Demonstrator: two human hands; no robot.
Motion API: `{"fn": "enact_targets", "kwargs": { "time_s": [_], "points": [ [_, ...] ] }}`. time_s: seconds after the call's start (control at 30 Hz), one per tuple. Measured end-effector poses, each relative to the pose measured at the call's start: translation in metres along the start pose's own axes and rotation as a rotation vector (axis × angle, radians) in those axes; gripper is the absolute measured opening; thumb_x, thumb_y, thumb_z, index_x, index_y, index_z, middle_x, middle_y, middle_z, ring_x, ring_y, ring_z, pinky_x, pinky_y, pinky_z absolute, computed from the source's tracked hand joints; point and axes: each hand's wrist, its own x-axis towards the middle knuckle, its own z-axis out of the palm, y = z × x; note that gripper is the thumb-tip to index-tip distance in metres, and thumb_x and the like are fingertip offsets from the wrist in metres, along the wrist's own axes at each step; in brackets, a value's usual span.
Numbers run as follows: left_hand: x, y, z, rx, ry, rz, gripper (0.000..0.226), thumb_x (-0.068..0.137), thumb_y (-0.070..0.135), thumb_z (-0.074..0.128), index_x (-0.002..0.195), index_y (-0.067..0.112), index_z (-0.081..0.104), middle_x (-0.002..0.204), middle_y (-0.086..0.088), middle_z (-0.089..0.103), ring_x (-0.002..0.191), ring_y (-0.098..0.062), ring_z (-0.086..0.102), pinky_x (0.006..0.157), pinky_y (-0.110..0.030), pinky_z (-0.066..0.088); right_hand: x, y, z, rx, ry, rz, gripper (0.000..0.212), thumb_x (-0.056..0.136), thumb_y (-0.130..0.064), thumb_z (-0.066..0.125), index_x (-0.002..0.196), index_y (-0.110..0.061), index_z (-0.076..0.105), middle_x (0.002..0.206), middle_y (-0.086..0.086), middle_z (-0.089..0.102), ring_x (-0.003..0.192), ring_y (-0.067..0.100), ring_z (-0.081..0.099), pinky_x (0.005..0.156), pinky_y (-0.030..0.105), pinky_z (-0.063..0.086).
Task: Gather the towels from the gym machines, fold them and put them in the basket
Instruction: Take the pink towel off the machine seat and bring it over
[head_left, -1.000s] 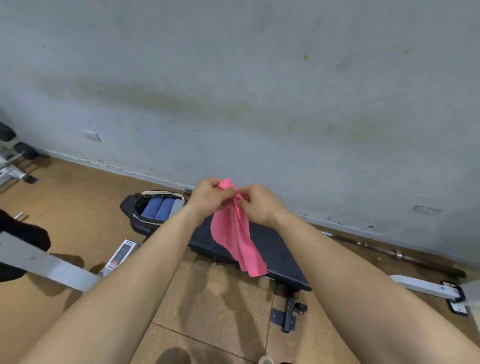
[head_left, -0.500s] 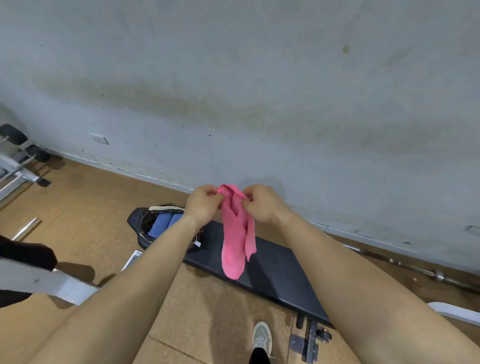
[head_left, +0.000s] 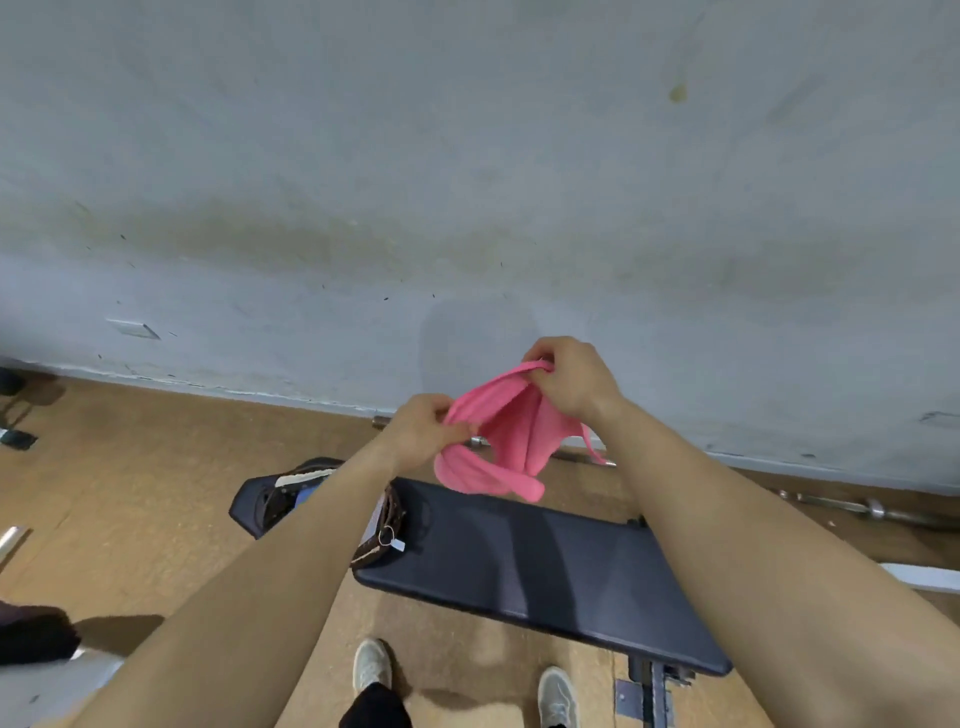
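Sagging pink towel (head_left: 511, 441) between hands; left fingers (head_left: 460, 430) pinch lower end, right fingers (head_left: 537, 358) upper end.

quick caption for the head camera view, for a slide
Left hand and right hand pinch a pink towel above a black bench, with the basket at its left end.

Pink towel (head_left: 498, 441): soft cloth, matt, fine ribbed texture. Surface (head_left: 545, 561): dark padded cover, vinyl-like, smooth, faint sheen. Basket (head_left: 370, 555): woven rim, dark brown, slight gloss. Floor (head_left: 130, 493): tan, grainy, matt, cork-like. Wall (head_left: 467, 182): painted plaster, matt, stained, scuffed. Barbell (head_left: 872, 506) by wall: bare metal, shiny. Bench bracket (head_left: 626, 693): dull grey metal. Shoes (head_left: 371, 670): pale matt fabric.
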Motion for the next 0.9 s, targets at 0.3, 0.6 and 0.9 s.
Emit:
{"fn": "enact_targets", "kwargs": {
  "time_s": [0.3, 0.6, 0.9],
  "points": [
    [0.037, -0.079, -0.037, 0.316, -0.217, 0.078, 0.023, 0.084, 0.004, 0.055, 0.076, 0.026, 0.059, 0.076, 0.005, 0.061, 0.078, -0.020, 0.056, 0.061, -0.027, 0.037, -0.028, -0.021, 0.038, -0.003, 0.138, 0.284, 0.022, 0.084, -0.004, 0.060, 0.089, -0.021, 0.073, 0.086, -0.005, 0.070, 0.082, 0.013, 0.063, 0.081, 0.026, 0.052],
    [0.013, -0.155, -0.023, 0.453, -0.387, 0.098, 0.005, 0.088, 0.025, 0.058, 0.087, 0.030, 0.059, 0.091, 0.005, 0.066, 0.087, -0.019, 0.061, 0.073, -0.030, 0.045, -0.102, -0.002, 0.098, -0.130, -0.034, 0.470, 0.006, 0.089, -0.019, 0.071, 0.089, -0.021, 0.076, 0.086, -0.001, 0.069, 0.091, 0.022, 0.065, 0.074, 0.027, 0.043],
    [-0.008, -0.193, 0.018, 0.581, -0.688, 0.024, 0.013, 0.084, 0.034, 0.067, 0.074, 0.033, 0.060, 0.077, 0.013, 0.059, 0.080, -0.015, 0.060, 0.065, -0.027, 0.042, -0.165, 0.075, 0.128, -0.030, -0.407, 0.536, 0.011, 0.084, -0.032, 0.079, 0.075, -0.029, 0.073, 0.082, -0.010, 0.073, 0.081, 0.008, 0.066, 0.069, 0.022, 0.046]
  ]
}}
